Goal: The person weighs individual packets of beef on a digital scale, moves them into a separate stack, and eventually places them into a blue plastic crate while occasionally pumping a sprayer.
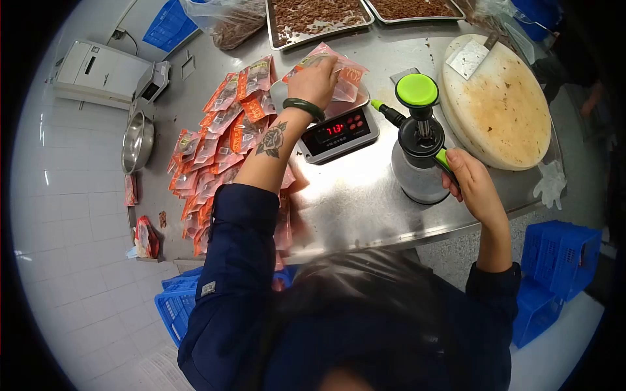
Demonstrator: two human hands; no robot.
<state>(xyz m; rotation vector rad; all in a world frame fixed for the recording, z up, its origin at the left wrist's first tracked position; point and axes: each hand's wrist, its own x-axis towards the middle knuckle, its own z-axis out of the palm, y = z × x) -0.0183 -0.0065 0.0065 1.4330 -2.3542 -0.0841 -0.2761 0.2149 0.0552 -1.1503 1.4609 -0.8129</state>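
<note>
My left hand (pixel 313 83) reaches over the digital scale (pixel 342 138), its fingers curled on a red and clear food pouch (pixel 351 77) at the pan. The scale's red display appears to read 71.3. My right hand (pixel 473 182) is wrapped round the green and black handle of a pump spray bottle (pixel 417 173). The bottle stands upright on the steel table, its translucent body below a black top and green pump knob. Left of the scale, a large heap of similar filled pouches (pixel 225 140) lies overlapping, partly hidden by my left forearm.
A round cutting board (pixel 505 111) with a cleaver (pixel 468 58) lies at the right. Trays of brown food pieces (pixel 316 19) sit at the back. A metal bowl (pixel 137 142) stands left, a clear glove (pixel 551 184) right, and blue crates (pixel 561 254) below.
</note>
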